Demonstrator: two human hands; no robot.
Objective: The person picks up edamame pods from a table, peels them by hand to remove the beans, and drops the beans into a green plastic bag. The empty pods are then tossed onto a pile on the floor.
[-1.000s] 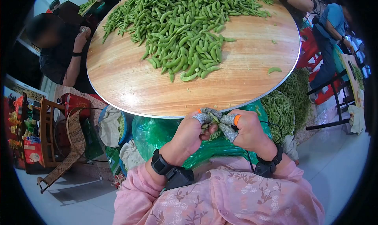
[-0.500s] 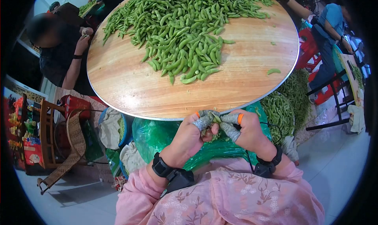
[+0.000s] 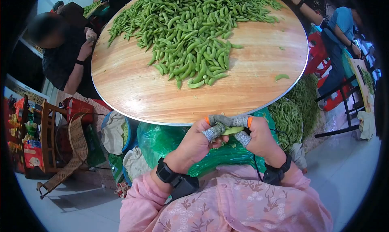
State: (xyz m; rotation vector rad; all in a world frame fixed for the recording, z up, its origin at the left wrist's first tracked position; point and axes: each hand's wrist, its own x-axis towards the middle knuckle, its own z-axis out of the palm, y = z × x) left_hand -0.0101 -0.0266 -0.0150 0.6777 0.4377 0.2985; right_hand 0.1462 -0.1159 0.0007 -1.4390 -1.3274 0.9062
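Observation:
A single green edamame pod [image 3: 233, 131] lies between my two hands, just off the table's near edge. My left hand [image 3: 198, 138] is closed, its covered thumb and forefinger on the pod's left end; light green bits show under its curled fingers. My right hand [image 3: 261, 138] grips the other end between covered thumb and forefinger. Grey finger covers with orange edges wrap these fingers on both hands. Beyond, a large heap of edamame pods [image 3: 194, 37] covers the far part of the round wooden table [image 3: 142, 94].
Green plastic [image 3: 162, 138] hangs below the table edge in front of my lap. A pile of pods [image 3: 285, 116] lies on the floor at right. One stray pod [image 3: 281, 76] rests on the table. A person [image 3: 56, 57] sits at left; another person [image 3: 338, 29] is at right.
The pod now shows lengthwise between my hands, where it was mostly hidden by my fingers before. My fingertips have shifted slightly, with the forefingers meeting above it.

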